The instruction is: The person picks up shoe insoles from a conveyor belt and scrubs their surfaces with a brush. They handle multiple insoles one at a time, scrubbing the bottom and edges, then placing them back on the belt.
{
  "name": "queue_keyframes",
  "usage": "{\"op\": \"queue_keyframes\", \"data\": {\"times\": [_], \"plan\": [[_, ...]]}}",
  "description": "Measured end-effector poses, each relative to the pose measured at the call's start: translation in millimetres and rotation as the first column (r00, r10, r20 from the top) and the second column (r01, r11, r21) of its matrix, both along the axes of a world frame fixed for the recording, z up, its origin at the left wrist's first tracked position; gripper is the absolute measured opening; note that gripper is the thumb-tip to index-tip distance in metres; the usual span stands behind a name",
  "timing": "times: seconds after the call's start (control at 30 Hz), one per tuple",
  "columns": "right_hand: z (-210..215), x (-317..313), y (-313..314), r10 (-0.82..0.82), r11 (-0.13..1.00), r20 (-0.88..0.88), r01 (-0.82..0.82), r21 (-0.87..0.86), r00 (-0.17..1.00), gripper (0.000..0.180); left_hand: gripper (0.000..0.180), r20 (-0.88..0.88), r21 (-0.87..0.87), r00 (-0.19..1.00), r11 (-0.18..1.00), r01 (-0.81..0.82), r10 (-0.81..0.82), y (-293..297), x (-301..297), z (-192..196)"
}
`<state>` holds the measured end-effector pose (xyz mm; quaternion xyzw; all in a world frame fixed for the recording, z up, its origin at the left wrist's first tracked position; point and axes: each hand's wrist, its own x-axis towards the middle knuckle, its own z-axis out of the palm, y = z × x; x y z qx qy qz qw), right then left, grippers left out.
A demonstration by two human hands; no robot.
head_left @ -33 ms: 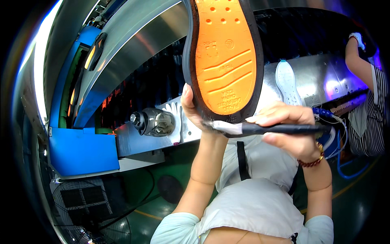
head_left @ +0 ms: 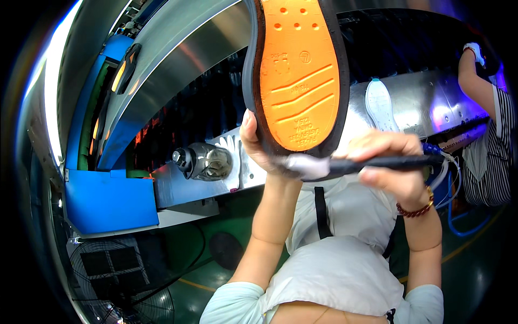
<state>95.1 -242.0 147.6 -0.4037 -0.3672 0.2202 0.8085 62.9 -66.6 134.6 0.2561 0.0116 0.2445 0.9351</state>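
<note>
A shoe sole [head_left: 302,81], orange with a dark raised rim, stands up in front of me with its heel end lowest. My left hand [head_left: 254,144] grips the sole by the left side of its heel, the thumb showing along the rim. In my right hand [head_left: 396,154] is a brush [head_left: 353,167] with a black handle and pale bristles, held almost level between thumb and fingers. The bristle end is blurred and lies at the heel's lower edge, close to my left hand; whether it touches the rim I cannot tell.
On the metal ledge to the left lie a dark see-through bottle [head_left: 211,162] and a white glove [head_left: 233,154]. A white sole [head_left: 379,102] rests farther right. A blue machine [head_left: 110,202] stands left, a fan [head_left: 113,270] below it. At far right is a co-worker's arm [head_left: 477,86].
My right hand and the brush have shifted slightly to the right. The sole and my left hand look nearly unmoved.
</note>
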Motion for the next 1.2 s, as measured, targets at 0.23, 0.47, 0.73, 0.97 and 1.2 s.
{"op": "queue_keyframes", "data": {"times": [0.23, 0.47, 0.73, 0.97, 1.2], "plan": [[8, 26, -14, 0.073, 0.954, 0.476, 0.077, -0.290, 0.877, 0.019, 0.029, 0.038, 0.060, 0.993, 0.993, 0.106, -0.109, 7, 1, 4], [11, 12, -8, 0.115, 0.957, 0.372, -0.002, -0.290, 0.921, 0.018, 0.038, 0.107, 0.074, 0.976, 0.980, 0.183, -0.190, 24, 1, 3], [24, 39, -14, 0.274, 0.914, 0.487, -0.067, -0.401, 0.829, 0.017, 0.045, -0.182, -0.116, 0.742, 0.764, 0.635, -0.645, 22, -2, 19], [17, 37, -21, 0.414, 0.861, 0.548, -0.117, -0.494, 0.727, 0.018, 0.039, -0.468, -0.247, 0.535, 0.685, 0.685, -0.704, 16, -14, 16], [5, 31, -36, 0.624, 0.624, 0.410, -0.109, -0.773, 0.665, 0.016, 0.041, -0.678, -0.138, 0.452, 0.705, 0.696, -0.580, 28, -31, 13]]}}
